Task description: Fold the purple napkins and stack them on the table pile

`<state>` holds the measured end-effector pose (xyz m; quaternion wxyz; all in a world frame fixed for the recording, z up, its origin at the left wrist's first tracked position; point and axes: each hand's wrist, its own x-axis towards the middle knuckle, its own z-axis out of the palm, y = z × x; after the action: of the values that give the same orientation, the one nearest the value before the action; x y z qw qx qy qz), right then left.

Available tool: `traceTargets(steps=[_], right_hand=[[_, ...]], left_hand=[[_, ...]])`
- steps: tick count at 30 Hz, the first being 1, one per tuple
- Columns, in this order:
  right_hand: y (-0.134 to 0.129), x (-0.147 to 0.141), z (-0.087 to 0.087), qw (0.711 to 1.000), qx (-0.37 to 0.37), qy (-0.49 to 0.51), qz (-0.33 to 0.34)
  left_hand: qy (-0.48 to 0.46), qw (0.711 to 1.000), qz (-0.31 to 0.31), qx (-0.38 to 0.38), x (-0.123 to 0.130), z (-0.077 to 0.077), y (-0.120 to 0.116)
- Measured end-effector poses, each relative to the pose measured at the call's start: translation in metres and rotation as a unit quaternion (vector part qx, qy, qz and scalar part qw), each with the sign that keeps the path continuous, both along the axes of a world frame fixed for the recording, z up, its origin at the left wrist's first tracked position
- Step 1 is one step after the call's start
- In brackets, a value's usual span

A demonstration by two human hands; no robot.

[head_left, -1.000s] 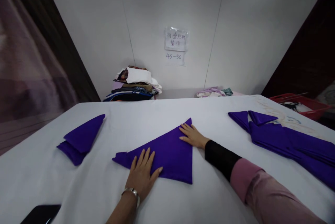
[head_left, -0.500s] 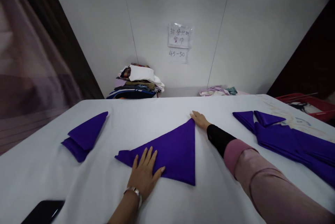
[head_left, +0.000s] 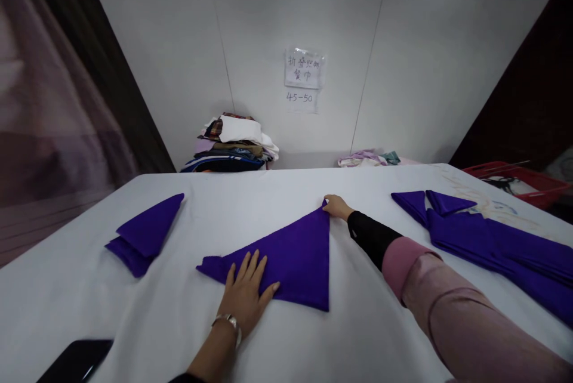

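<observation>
A purple cloth napkin (head_left: 301, 258), folded into a rough triangle, lies in the middle of the white-covered table (head_left: 376, 323). My left hand (head_left: 245, 290) rests flat on its lower left part, fingers spread. At the napkin's upper right corner, my right hand (head_left: 336, 206) pinches the tip between thumb and fingers. Another folded purple napkin (head_left: 145, 231) lies to the left, its layers offset at the lower end. Over on the right are more purple napkins (head_left: 483, 240), some in small triangles and some in a long flat stack.
A black phone (head_left: 76, 362) lies at the near left edge. Behind the table are a pile of folded clothes (head_left: 237, 144) and a smaller cloth pile (head_left: 367, 158). A red basket (head_left: 537, 195) stands at the far right. A handwritten sign (head_left: 304, 70) hangs on the wall.
My right hand's fingers have closed on the napkin's upper right corner, where they lay beside it before. My left hand stays flat on the cloth. The view has shifted slightly.
</observation>
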<state>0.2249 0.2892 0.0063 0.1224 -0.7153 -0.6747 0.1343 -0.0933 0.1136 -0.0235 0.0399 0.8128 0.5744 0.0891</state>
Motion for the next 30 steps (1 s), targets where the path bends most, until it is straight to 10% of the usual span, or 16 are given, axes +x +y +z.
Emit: traceTargets(steps=[8, 22, 30], right_hand=[[-0.03, 0.041, 0.003, 0.99, -0.055, 0.096, -0.084], [-0.172, 0.139, 0.004, 0.965, -0.083, 0.193, -0.158], [-0.213, 0.134, 0.014, 0.954, -0.148, 0.224, -0.131]], left_hand=[[-0.037, 0.99, -0.139, -0.003, 0.017, 0.011, -0.015], [-0.073, 0.955, -0.283, -0.043, 0.089, 0.026, -0.071], [-0.049, 0.978, -0.2, 0.047, 0.088, 0.02, -0.06]])
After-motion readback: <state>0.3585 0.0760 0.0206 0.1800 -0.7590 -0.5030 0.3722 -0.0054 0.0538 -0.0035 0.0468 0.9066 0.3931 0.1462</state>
